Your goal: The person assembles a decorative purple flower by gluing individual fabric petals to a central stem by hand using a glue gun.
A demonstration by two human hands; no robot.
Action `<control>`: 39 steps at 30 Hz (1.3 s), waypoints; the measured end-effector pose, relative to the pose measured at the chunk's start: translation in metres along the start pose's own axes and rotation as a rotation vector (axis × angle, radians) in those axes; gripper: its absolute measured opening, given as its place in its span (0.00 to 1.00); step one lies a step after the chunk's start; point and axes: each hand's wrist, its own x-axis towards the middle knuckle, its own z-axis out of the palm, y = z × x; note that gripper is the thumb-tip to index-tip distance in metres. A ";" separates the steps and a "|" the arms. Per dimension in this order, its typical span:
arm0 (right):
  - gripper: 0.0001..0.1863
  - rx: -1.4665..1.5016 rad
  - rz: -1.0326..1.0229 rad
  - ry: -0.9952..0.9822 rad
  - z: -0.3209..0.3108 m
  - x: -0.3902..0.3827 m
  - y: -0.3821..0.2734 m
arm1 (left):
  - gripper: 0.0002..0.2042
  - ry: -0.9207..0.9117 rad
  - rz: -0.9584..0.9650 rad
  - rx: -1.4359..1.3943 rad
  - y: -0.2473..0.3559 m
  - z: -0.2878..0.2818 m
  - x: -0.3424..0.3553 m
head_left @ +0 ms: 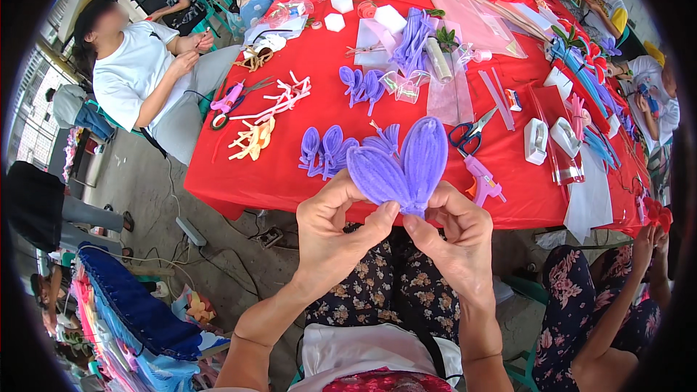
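Observation:
Above my lap, close to the table edge, I hold a pair of purple pipe-cleaner petals (392, 163) joined at their base. My left hand (345, 221) pinches the left petal and the base between thumb and fingers. My right hand (454, 229) grips the base from the other side, thumb beside the stem. Behind them on the red tablecloth lie more purple petals (328, 151), and a further group of purple petals (363, 87) sits farther back. A bundle of purple pipe cleaners (412, 40) rests beyond those.
Right of my hands lie blue-handled scissors (468, 134) and a pink glue gun (485, 180). White tape dispensers (537, 139) stand farther right. Cream pipe-cleaner pieces (254, 139) and another pink glue gun (229, 98) lie left. People sit around the table; cables (232, 261) cross the floor.

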 end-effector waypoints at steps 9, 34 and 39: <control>0.04 -0.029 0.041 0.056 0.002 0.003 0.013 | 0.06 0.013 0.210 0.290 -0.003 0.003 0.002; 0.11 -0.103 0.019 -0.112 -0.012 0.004 0.004 | 0.05 0.082 -0.010 0.011 -0.012 0.002 0.003; 0.08 -0.072 0.028 -0.050 -0.009 0.005 0.006 | 0.05 0.064 0.006 -0.003 -0.012 0.006 0.002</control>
